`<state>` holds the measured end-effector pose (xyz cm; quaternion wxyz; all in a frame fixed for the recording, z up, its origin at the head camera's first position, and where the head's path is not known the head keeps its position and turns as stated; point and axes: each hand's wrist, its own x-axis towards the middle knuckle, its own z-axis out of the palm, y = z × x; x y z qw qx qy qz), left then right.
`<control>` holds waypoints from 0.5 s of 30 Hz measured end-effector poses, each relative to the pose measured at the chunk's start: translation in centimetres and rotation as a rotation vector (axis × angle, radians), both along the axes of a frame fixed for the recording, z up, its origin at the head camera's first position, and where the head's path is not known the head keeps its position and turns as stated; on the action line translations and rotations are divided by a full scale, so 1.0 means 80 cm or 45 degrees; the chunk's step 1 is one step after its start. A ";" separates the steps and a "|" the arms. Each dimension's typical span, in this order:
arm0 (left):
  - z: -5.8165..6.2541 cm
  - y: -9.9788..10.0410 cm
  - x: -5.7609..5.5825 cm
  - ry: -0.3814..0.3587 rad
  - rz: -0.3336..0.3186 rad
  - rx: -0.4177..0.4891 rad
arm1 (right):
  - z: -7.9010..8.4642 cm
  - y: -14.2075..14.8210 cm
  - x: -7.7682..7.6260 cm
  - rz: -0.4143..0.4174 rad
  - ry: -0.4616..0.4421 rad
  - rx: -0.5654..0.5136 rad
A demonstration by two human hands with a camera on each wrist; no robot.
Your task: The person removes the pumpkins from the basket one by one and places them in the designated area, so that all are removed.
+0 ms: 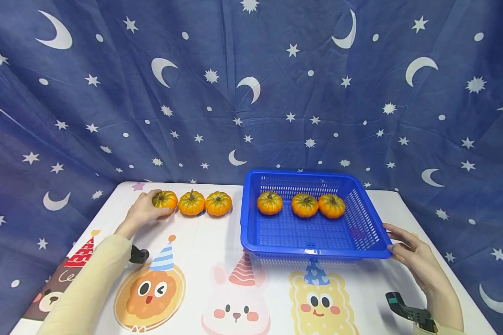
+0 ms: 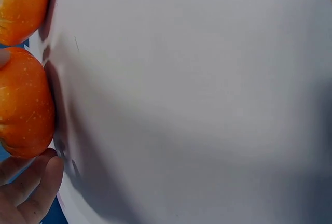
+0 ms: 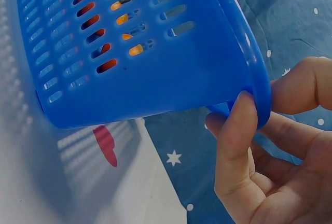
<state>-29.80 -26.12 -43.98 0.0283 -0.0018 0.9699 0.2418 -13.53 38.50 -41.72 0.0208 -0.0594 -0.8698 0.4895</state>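
Observation:
At the left end of a row of three small orange pumpkins, my left hand (image 1: 143, 210) holds the outermost pumpkin (image 1: 166, 200) between thumb and fingers. The left wrist view shows that pumpkin (image 2: 26, 102) low over the white tabletop, with fingertips (image 2: 49, 175) at one side and the thumb at the other. Beside it sit a second pumpkin (image 1: 192, 203) and a third pumpkin (image 1: 218, 204). My right hand (image 1: 423, 260) pinches the rim of a blue plastic basket (image 1: 310, 253) at its front right corner. Inside the basket lie three more pumpkins (image 1: 269, 203).
The white table covering (image 1: 193, 260) carries printed cartoon figures with party hats. Behind the table hangs a dark blue curtain (image 1: 218, 116) with moons and stars. The basket's left wall stands a short way right of the pumpkin row.

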 end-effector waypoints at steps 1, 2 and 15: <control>0.000 0.000 0.000 -0.005 0.004 -0.001 | 0.000 0.000 0.000 -0.002 -0.003 0.001; -0.001 0.000 0.000 -0.008 0.006 -0.002 | -0.001 0.000 0.000 -0.005 -0.007 0.003; -0.001 0.002 -0.003 0.013 -0.029 -0.006 | 0.000 -0.002 0.000 -0.010 -0.007 0.005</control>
